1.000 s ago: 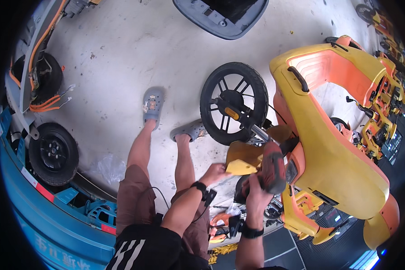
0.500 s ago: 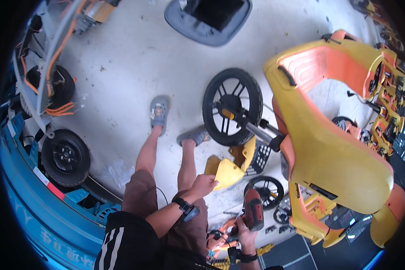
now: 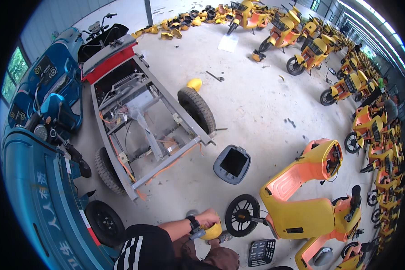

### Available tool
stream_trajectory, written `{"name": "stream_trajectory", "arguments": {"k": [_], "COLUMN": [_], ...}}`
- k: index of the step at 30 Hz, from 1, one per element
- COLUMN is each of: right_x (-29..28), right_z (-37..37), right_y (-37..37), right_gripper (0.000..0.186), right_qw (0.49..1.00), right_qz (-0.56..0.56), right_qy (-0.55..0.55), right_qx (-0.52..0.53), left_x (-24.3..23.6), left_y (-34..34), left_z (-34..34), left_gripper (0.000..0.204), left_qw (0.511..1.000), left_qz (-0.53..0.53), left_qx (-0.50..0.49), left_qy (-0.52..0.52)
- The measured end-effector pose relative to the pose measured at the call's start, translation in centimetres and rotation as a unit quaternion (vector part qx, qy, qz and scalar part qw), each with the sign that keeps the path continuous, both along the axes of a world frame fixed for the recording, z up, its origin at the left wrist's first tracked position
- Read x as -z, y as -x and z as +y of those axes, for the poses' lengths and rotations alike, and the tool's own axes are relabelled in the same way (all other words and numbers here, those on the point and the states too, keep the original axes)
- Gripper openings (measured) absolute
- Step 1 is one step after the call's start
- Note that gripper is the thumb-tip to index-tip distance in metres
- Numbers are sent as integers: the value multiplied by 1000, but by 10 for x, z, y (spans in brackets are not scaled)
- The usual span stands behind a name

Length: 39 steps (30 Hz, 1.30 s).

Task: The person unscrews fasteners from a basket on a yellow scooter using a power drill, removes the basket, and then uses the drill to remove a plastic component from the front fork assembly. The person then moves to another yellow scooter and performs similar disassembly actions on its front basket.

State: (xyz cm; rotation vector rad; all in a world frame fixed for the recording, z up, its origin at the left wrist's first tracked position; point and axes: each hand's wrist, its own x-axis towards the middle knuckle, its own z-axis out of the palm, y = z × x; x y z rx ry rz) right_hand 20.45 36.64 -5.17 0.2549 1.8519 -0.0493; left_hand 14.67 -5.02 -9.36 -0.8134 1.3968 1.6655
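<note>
- Where the left hand [image 3: 208, 218] is seen, near the lower edge of the head view, its fingers are curled over a yellow panel [image 3: 212, 232] and pressed against its top; the panel is held just above the person's knees.
- A dark watch [image 3: 193, 223] is worn on the left wrist, and the forearm is stretched from a black sleeve with white stripes [image 3: 139, 249].
- No right hand is shown, so the state of its fingers cannot be told.
- Just right of the panel, a black spoked wheel [image 3: 242, 215] is found, standing upright on the floor [image 3: 256, 103] and joined to a yellow scooter [image 3: 308, 198] with an orange inner side, which is tipped over.
- A black basket [image 3: 261, 252] is laid on the floor below the wheel, near the lower edge.
- Farther up, a grey tub [image 3: 232, 164] with a dark inside is set on the floor, well apart from the hand.
- To the left of the tub, a bare grey frame [image 3: 139, 112] on tyres is parked, with orange wires shown inside it.
- A blue vehicle [image 3: 36, 180] is lined along the left edge.
- Rows of yellow scooters [image 3: 373, 112] are ranged along the right edge and the far end of the floor, and loose yellow parts [image 3: 184, 22] are heaped at the far end.
</note>
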Motion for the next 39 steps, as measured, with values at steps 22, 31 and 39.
{"name": "stream_trajectory", "arguments": {"k": [22, 31, 39], "right_x": [55, 41, 18], "right_z": [-66, -127, -159], "right_y": [-57, 54, 119], "right_gripper": [51, 45, 32], "right_qw": [978, 914, 803], "right_qz": [60, 86, 117], "right_qy": [0, 2, 79], "right_qx": [201, 396, 578], "left_x": [-51, -24, 29], "left_y": [-25, 52, 147], "left_z": [-301, -219, -231], "left_gripper": [69, 25, 30], "left_qw": [919, 975, 985], "left_qz": [281, 102, 38], "left_qx": [-114, -112, 20], "left_qy": [251, 160, 168]}}
